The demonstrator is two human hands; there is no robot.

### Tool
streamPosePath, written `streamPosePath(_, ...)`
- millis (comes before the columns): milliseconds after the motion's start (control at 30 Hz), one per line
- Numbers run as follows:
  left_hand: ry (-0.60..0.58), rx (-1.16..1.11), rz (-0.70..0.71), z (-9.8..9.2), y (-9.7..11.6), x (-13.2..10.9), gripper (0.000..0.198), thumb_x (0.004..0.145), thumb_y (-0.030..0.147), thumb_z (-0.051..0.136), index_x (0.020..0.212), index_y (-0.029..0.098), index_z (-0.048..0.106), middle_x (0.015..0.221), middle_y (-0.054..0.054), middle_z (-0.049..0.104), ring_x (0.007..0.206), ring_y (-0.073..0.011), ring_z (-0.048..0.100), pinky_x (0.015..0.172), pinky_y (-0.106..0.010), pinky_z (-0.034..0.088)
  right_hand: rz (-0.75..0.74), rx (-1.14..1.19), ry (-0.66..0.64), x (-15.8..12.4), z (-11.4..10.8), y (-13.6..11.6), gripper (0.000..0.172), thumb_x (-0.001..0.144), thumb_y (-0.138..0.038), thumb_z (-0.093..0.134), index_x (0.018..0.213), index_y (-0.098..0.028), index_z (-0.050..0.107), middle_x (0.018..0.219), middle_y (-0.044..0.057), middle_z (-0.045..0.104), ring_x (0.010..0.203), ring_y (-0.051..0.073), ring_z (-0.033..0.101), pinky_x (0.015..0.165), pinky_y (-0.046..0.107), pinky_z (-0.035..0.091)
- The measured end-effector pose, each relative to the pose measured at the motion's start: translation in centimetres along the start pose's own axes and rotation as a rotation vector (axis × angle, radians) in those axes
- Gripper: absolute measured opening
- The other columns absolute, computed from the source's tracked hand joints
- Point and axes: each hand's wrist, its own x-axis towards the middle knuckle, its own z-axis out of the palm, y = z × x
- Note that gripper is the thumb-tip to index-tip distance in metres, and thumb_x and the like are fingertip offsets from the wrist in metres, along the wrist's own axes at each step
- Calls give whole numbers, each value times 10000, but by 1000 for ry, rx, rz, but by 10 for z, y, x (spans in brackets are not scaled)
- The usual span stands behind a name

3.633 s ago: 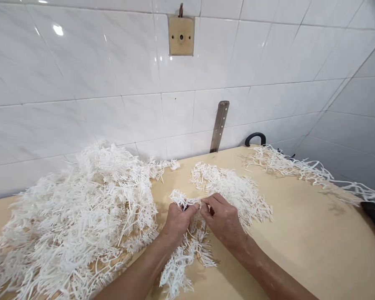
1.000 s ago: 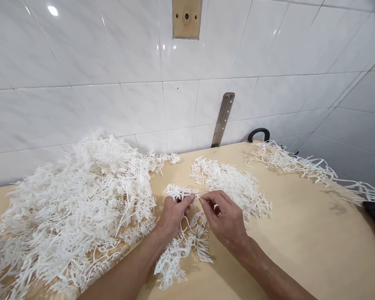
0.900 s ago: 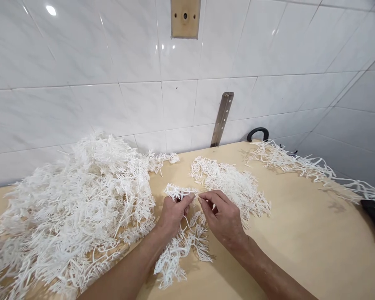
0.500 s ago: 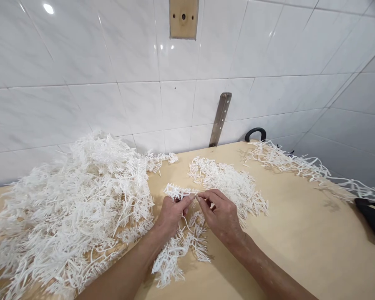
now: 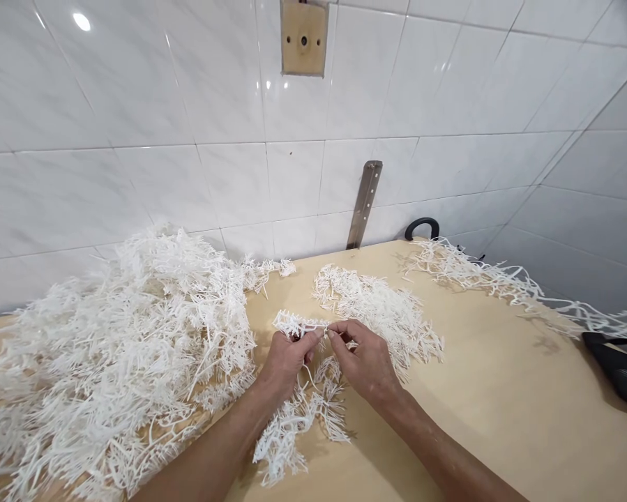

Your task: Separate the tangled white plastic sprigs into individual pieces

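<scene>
White branching plastic sprigs lie all over the table. My left hand [image 5: 288,354] is closed on a white sprig [image 5: 292,323], whose bristly end sticks out past the thumb. At that sprig's right end, the thumb and forefinger of my right hand [image 5: 363,355] pinch together, close to my left fingertips. What exactly sits in that pinch is too small to make out. More of the white strands [image 5: 297,425] hang or lie below my hands. Just behind my right hand rests a flat heap of short white pieces [image 5: 381,303].
A large pile of white sprigs [image 5: 135,348] covers the table's left side. Bare stems [image 5: 480,275] stretch along the far right edge of the tan table [image 5: 501,418]. Near them are a black curved handle [image 5: 422,224] and a black object [image 5: 619,373]. A metal strip [image 5: 364,206] leans on the tiled wall.
My hands keep almost the same pose, fingertips together at the sprig's end. The view has shifted slightly; the piles look the same.
</scene>
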Motion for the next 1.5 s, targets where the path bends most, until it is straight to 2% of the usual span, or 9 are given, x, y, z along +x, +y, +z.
streamPosePath(367,-59,-13,-28,-4,-5,5,446,706,435,748,446,158,514,447,20,438,491,-99,397,531,-254,305,71,113,-56,1,0,2,140,893,-294,550,888,-196,651,817,44,657,685,165,609,491,236,457)
streamPosePath(533,-91,9,-17,-3,-5,4,471,718,468,733,440,161,507,444,16,439,483,-100,397,518,-254,304,-38,59,-20,0,1,1,111,894,-229,522,854,-190,619,772,36,624,674,155,583,523,241,468)
streamPosePath(667,-11,46,-2,0,-5,2,500,660,510,765,425,171,483,423,20,420,453,-96,373,483,-256,276,-158,21,13,-1,2,1,113,895,-180,495,869,-190,605,797,41,607,685,145,567,523,231,464)
streamPosePath(933,140,127,-64,4,3,-2,438,608,394,798,440,185,451,417,61,350,442,-74,280,455,-247,222,-202,-15,9,1,0,2,128,891,-172,511,881,-185,637,834,47,630,651,127,576,572,238,493)
streamPosePath(1167,101,19,-7,6,1,-3,276,591,372,819,591,141,669,492,8,548,498,-128,475,504,-250,350,7,-59,31,2,2,-1,122,810,-226,552,743,-189,646,716,29,639,620,152,573,584,273,471)
streamPosePath(1267,90,16,-7,6,-1,-3,273,599,370,821,645,125,709,556,-18,617,520,-140,519,514,-254,386,210,-2,15,2,5,-4,130,792,-272,556,726,-192,635,664,19,637,577,158,578,537,269,463)
streamPosePath(1367,79,44,-22,5,-3,-2,282,611,371,820,656,115,712,573,-23,631,509,-136,519,501,-252,394,449,165,-116,1,7,-5,161,819,-299,499,748,-197,601,540,-25,567,425,144,535,422,251,421)
streamPosePath(1433,57,43,-23,4,-5,-2,291,623,380,816,662,110,714,576,-26,636,506,-137,523,506,-256,409,439,191,-132,1,8,-5,157,831,-289,475,755,-199,578,520,-37,533,389,133,508,397,242,404)
streamPosePath(1500,40,10,-5,4,-7,0,297,628,380,816,706,106,732,615,-40,661,545,-153,558,544,-265,441,227,74,-20,1,9,-6,127,819,-263,494,729,-200,558,582,-15,546,453,129,515,443,242,422)
